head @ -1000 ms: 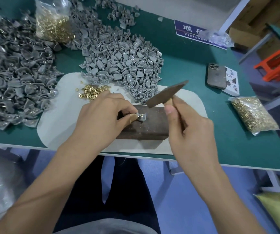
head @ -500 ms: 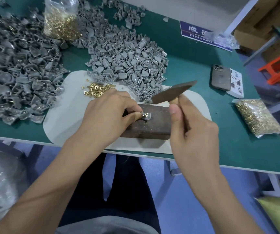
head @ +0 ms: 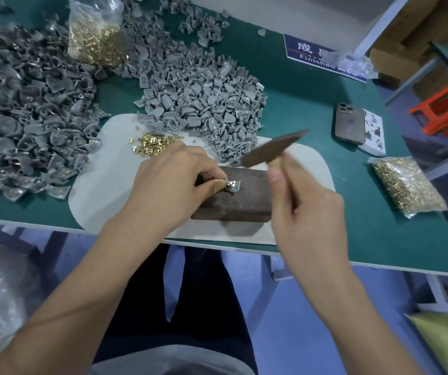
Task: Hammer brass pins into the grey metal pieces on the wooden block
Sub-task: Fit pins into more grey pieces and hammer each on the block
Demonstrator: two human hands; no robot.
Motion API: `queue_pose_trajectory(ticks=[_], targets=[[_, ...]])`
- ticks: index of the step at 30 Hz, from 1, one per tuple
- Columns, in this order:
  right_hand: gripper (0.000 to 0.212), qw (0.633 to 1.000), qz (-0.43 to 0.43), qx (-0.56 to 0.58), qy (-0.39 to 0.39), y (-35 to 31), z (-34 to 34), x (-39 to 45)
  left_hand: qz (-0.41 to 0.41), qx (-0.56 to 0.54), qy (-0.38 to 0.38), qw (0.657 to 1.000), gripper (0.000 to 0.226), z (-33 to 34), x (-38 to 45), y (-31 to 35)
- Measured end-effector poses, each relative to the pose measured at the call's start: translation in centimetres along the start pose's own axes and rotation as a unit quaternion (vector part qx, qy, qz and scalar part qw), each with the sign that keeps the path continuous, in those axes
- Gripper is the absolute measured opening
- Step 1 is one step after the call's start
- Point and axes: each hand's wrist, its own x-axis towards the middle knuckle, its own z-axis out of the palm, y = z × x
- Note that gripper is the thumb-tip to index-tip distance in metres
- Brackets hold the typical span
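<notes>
A dark wooden block [head: 244, 201] lies on a pale mat [head: 103, 185] at the table's near edge. My left hand [head: 171, 185] pinches a small grey metal piece [head: 233, 185] on top of the block, a brass pin showing in it. My right hand [head: 306, 212] grips the handle of a hammer [head: 274, 148], whose dark head hangs tilted just above the block's far right. A loose heap of brass pins [head: 153, 143] lies on the mat behind my left hand.
Large heaps of grey metal pieces cover the table's left [head: 22, 125] and middle back [head: 203, 104]. Bags of brass pins stand at the back [head: 95, 36] and right [head: 406, 188]. A phone [head: 349, 123] lies right of the mat, beside a blue sign [head: 317, 55].
The hammer head has stayed raised over the block, shifting only slightly. My left hand keeps its pinch on the grey piece.
</notes>
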Motion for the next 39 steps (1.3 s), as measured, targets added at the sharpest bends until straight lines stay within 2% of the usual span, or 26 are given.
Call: queue_pose_trajectory(ticks=[2,5,6,7,9,10,15,18,22,24,26,30,35,39], targets=[[0.034,0.998,-0.001,-0.026,-0.052,0.0,-0.1,-0.1,-0.001,0.002,0.001,1.0,0.007,0.0,0.0,0.0],[0.03,0.999,-0.002,0.018,0.047,0.0,-0.7,0.2,-0.002,-0.005,-0.002,1.0,0.006,0.0,0.1,0.0],[0.03,0.998,-0.004,0.026,0.06,-0.1,-0.7,0.3,-0.003,-0.004,-0.002,1.0,0.005,0.0,0.1,0.0],[0.031,0.999,-0.007,0.014,0.035,-0.3,-0.6,0.2,-0.003,-0.001,-0.003,1.0,0.004,0.0,0.1,0.0],[0.034,0.997,-0.006,-0.04,-0.073,-0.5,-0.6,0.2,-0.003,0.003,-0.003,1.0,0.005,0.0,0.1,0.0],[0.034,0.994,0.004,-0.052,-0.095,-0.2,-0.9,0.3,-0.001,0.003,-0.005,1.0,0.006,0.0,0.1,0.0],[0.037,0.992,0.057,-0.109,0.039,3.4,-1.9,2.5,0.006,0.002,-0.006,1.0,0.008,0.0,0.2,-0.1],[0.043,0.984,0.093,-0.149,0.027,6.4,-0.8,3.1,0.008,0.002,-0.005,1.0,0.009,0.1,0.1,-0.2],[0.048,0.984,0.148,-0.099,-0.016,8.2,1.2,2.8,0.006,-0.015,0.006,1.0,0.007,0.3,-0.2,-0.1],[0.044,0.982,0.129,-0.135,-0.012,7.8,1.7,2.7,0.003,-0.03,0.027,0.999,0.006,0.4,-0.5,-0.1],[0.03,0.985,0.08,-0.153,0.024,6.7,1.9,3.1,-0.005,-0.05,0.049,0.998,0.006,0.4,-1.0,-0.2],[0.021,0.998,-0.016,-0.007,0.063,1.6,3.2,4.5,-0.012,-0.073,0.091,0.993,0.007,-0.5,-1.7,-1.4],[0.018,0.995,-0.071,0.073,-0.015,-4.8,7.1,6.3,-0.059,-0.054,0.149,0.986,0.004,-3.2,-2.6,-5.4],[0.019,0.989,-0.079,0.07,-0.1,-7.3,10.3,8.8,-0.13,-0.029,0.194,0.972,0.011,-6.1,-3.5,-9.4]])
